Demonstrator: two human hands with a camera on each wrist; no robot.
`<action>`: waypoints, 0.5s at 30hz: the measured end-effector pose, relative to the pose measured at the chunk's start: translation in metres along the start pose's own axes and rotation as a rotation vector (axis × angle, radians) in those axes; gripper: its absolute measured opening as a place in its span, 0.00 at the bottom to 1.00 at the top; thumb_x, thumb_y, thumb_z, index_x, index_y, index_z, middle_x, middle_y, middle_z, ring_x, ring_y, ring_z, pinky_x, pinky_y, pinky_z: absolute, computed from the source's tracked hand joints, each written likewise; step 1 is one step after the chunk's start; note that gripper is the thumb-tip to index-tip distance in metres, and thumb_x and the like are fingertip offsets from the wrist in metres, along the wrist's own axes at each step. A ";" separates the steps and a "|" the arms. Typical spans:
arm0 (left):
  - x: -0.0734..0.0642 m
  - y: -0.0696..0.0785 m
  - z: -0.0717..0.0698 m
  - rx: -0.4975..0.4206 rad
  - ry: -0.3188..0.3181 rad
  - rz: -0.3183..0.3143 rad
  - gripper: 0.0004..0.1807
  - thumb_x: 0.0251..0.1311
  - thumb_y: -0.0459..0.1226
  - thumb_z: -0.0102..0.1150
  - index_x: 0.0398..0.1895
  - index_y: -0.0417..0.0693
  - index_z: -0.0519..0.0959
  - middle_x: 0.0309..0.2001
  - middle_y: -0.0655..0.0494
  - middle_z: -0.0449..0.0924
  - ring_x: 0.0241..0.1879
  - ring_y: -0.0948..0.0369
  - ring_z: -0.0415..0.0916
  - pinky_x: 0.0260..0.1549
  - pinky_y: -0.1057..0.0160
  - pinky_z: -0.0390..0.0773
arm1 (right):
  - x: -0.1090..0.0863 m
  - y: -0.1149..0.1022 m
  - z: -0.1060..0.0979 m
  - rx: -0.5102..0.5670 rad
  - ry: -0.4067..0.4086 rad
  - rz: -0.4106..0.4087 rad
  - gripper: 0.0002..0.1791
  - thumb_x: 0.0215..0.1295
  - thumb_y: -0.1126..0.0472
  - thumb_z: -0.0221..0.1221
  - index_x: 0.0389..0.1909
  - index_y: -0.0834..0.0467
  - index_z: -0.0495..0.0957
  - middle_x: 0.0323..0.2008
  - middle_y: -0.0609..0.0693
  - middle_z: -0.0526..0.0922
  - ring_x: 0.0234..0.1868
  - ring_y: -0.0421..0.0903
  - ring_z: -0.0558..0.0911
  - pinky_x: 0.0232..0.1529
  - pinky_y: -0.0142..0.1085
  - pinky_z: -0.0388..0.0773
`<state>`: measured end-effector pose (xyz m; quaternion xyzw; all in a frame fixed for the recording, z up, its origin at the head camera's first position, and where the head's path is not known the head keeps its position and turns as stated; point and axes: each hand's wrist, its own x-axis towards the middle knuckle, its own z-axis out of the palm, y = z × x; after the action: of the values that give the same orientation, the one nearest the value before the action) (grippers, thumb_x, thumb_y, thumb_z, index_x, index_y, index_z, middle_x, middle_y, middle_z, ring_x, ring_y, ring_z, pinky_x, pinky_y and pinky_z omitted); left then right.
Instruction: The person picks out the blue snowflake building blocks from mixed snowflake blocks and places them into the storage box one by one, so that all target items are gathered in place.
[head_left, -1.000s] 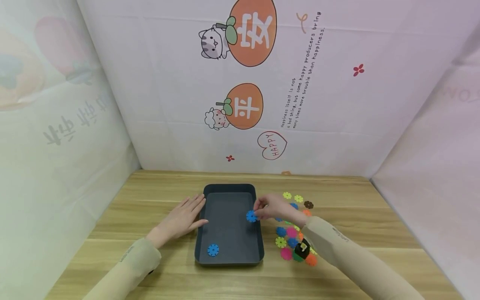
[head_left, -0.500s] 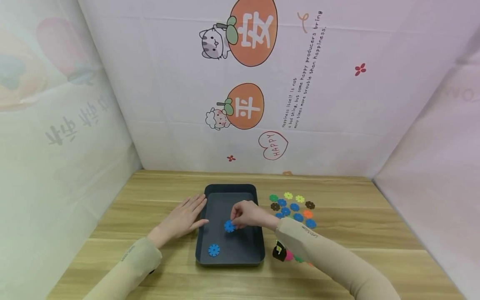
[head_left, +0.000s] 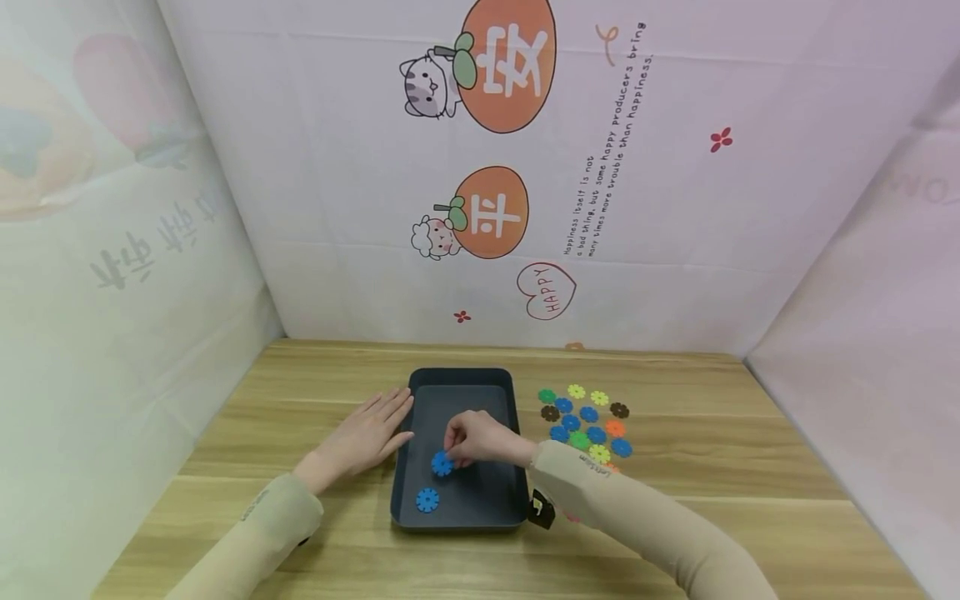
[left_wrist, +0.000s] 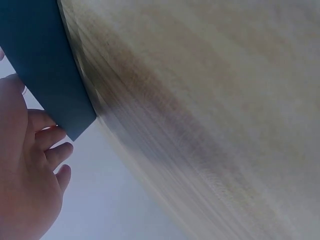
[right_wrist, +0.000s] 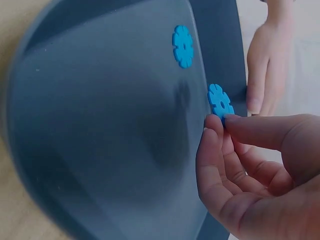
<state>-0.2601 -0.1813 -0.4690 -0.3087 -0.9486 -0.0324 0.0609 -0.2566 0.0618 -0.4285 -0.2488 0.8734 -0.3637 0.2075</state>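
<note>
My right hand (head_left: 483, 437) pinches a blue notched plastic disc, a snowflake building disc (head_left: 442, 464), between thumb and fingertips over the dark grey tray (head_left: 459, 400). In the right wrist view this held disc (right_wrist: 220, 99) stands tilted above the tray floor, caught at its lower edge. A second blue snowflake disc (head_left: 427, 500) lies flat in the tray's near left corner. My left hand (head_left: 358, 433) rests with fingers extended at the tray's left rim. The left wrist view has the left hand's fingers (left_wrist: 59, 152) against the outer tray wall (left_wrist: 45, 65).
Right of the tray, loose snowflake discs lie spread on the wooden table (head_left: 697, 433): several blue ones (head_left: 596, 435), yellow (head_left: 576, 391), green (head_left: 547, 396), brown (head_left: 619, 410) and orange (head_left: 615, 427). My right sleeve (head_left: 637, 508) hides part of them. A printed white cloth (head_left: 360, 275) hangs behind.
My right hand has carried the blue snowflake disc from the tray's right rim leftward and nearer, toward the disc lying there. The left hand has stayed at the left rim.
</note>
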 end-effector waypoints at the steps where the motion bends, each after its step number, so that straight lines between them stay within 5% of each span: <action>1: 0.000 0.000 0.000 -0.001 0.001 0.000 0.34 0.75 0.51 0.46 0.74 0.36 0.62 0.75 0.41 0.60 0.75 0.46 0.59 0.74 0.45 0.60 | 0.001 0.000 0.001 -0.002 -0.003 0.003 0.02 0.62 0.70 0.64 0.31 0.64 0.81 0.27 0.58 0.87 0.31 0.55 0.88 0.35 0.44 0.88; 15: -0.001 -0.001 0.001 0.002 0.011 0.000 0.35 0.74 0.51 0.46 0.74 0.36 0.62 0.75 0.41 0.60 0.75 0.46 0.59 0.74 0.44 0.61 | 0.010 0.000 0.018 -0.064 -0.022 0.007 0.05 0.62 0.70 0.65 0.28 0.61 0.81 0.25 0.55 0.86 0.28 0.51 0.87 0.29 0.35 0.85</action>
<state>-0.2596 -0.1824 -0.4705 -0.3084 -0.9483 -0.0333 0.0665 -0.2547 0.0462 -0.4420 -0.2563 0.8831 -0.3320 0.2103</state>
